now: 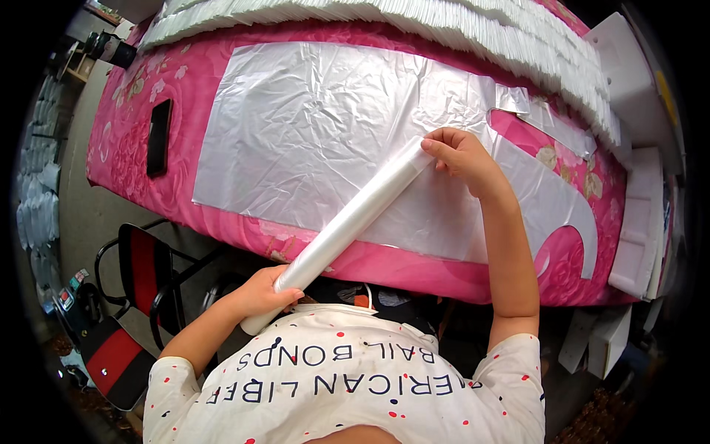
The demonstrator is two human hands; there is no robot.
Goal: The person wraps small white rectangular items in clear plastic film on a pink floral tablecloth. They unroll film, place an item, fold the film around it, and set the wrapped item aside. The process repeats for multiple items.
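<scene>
A long, narrow strip of whitish plastic film (355,213), rolled or folded flat, slants from my waist up over the table. My left hand (271,293) is closed around its lower part, close to my shirt. At the upper end my right hand (460,158) pinches the strip's tip between thumb and fingers. Under the strip, a large translucent plastic bag (296,126) lies spread and wrinkled on the table, its two handle loops toward the right. Whether more bags lie beneath it I cannot tell.
A pink floral cloth (194,96) covers the table. Long rows of stacked white folded pieces (414,26) line its far side. A black phone (158,138) lies at left, near a dark jar (111,49). White foam boxes (637,222) stand right; a red-black chair (150,277) stands lower left.
</scene>
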